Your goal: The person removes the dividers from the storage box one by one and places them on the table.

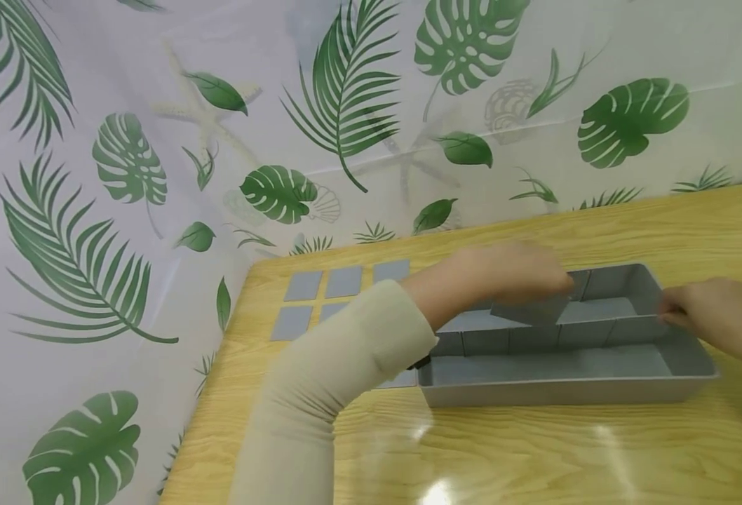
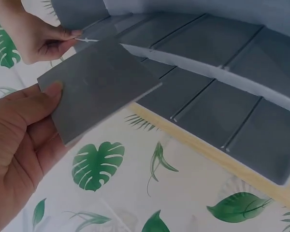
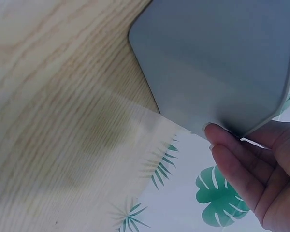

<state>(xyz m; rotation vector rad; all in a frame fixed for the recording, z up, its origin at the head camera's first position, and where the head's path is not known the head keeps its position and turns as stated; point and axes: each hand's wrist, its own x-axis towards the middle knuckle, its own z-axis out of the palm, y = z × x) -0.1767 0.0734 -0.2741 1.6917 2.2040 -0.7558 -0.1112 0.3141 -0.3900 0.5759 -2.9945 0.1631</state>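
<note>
A grey box (image 1: 567, 391) lies on the table, split lengthwise by a middle wall, with upright slots along the inner walls. Over its back compartment my left hand (image 1: 513, 270) holds a thin grey square panel (image 1: 531, 311). In the left wrist view the thumb lies on the face of the panel (image 2: 96, 87) and the fingers are behind it; the panel stands apart from the box's slotted walls. At the box's right end my right hand (image 1: 724, 308) pinches the rim. The right wrist view shows the fingers (image 3: 237, 169) against the outside of the end wall (image 3: 212, 63).
Several grey square panels (image 1: 292, 322) lie in rows on the wooden table (image 1: 503, 456), left of the box and partly behind the left sleeve (image 1: 346, 351). Leaf-patterned white sheeting (image 1: 219, 182) hangs along the table's back and left edges.
</note>
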